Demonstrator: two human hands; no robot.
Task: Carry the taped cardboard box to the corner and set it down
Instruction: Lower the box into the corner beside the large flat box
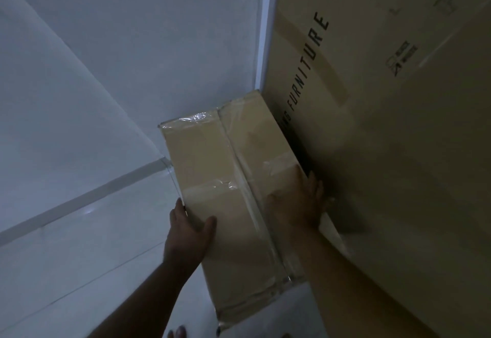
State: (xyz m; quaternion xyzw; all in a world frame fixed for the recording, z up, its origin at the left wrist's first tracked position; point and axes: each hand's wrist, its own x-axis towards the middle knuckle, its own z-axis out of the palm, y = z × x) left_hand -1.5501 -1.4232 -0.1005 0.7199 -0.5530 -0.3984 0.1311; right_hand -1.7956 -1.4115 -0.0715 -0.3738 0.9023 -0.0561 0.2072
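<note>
- Left hand (190, 227): arm reaches in from the near edge; fingers wrap the left edge of the taped cardboard box (231, 186), thumb on its top face.
- Right hand (297, 199): palm flat on the top face, fingers spread, fingertips at the right edge.
- Box: long axis runs near to far, far end at the wall (132, 45) corner; right side just beside the large carton (385, 125).
- Contact with the floor (66, 258): cannot tell.

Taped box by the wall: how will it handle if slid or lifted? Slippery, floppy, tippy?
The taped cardboard box looks stiff: flat faces, straight edges. Glossy clear tape over its seams may be slick under the left hand and right hand. Long and narrow, wedged beside the large furniture carton, it probably slides rather than tips. Weight cannot be told.
</note>
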